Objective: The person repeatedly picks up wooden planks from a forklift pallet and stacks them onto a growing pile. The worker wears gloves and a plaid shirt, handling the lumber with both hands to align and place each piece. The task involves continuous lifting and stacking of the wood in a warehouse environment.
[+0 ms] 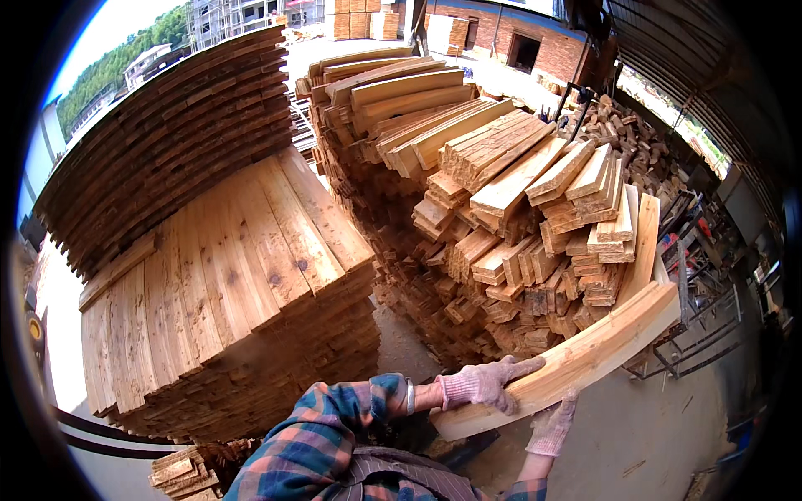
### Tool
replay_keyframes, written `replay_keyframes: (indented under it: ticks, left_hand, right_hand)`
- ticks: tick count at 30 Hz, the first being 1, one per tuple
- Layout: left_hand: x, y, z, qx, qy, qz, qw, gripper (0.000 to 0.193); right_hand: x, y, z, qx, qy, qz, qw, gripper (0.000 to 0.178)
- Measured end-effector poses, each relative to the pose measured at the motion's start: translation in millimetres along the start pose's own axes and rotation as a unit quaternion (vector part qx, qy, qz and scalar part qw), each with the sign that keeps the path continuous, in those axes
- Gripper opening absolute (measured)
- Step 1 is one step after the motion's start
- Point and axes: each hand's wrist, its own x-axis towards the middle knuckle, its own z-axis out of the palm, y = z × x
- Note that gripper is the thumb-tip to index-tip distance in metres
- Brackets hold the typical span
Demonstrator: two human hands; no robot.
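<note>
Two gloved hands grip one pale plank (576, 359): my left hand (484, 384) has its fingers clamped over the near end, my right hand (553, 426) supports it from beneath, fingers curled on the edge. Beyond the plank rises a jumbled pile of short boards (518, 209); to my left, neat stacks of flat boards (225, 284).

We see bright daylight from the open yard at the top, where the sky (109, 25) is blown out to near white. The plank stacks (225, 275) are evenly lit, with soft shade in the gaps between boards and on the ground (401, 342) between them. The roof (702, 75) at the upper right is dark. Straight boards bow toward the rim, and a black vignette rings the round picture. Focus is fairly sharp at the centre and softer near the edges.
</note>
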Motion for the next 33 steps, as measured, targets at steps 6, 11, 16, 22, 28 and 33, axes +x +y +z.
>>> replay_keyframes:
  ticks: [6, 11, 16, 22, 28, 33]
  left_hand:
    - [-156.0, 21.0, -18.0, 0.160, 0.194, -0.027, 0.967, 0.092]
    - [-281.3, 78.6, -61.0, 0.250, 0.452, 0.028, 0.856, 0.102]
    - [-379.9, 155.1, -148.6, 0.340, 0.607, 0.061, 0.716, 0.108]
    - [-531.4, 90.6, -169.5, 0.284, 0.727, -0.148, 0.608, 0.129]
    - [-588.1, 87.6, -159.2, 0.088, 0.778, -0.155, 0.603, 0.122]
    - [-627.9, 24.7, -140.1, -0.051, 0.843, 0.161, 0.510, 0.075]
  right_hand:
    - [-47.8, 61.6, 97.1, 0.044, -0.034, -0.042, 0.998, 0.104]
    - [-38.7, 69.6, 216.1, -0.110, -0.194, -0.311, 0.924, 0.066]
    - [-149.3, 2.1, 441.9, 0.144, -0.438, -0.126, 0.878, 0.073]
    - [-175.0, 134.6, 588.3, -0.079, -0.622, -0.192, 0.755, 0.069]
    - [-244.2, 141.6, 642.0, -0.072, -0.714, -0.034, 0.696, 0.061]
    - [-343.4, 134.8, 645.6, -0.212, -0.849, 0.003, 0.484, 0.066]
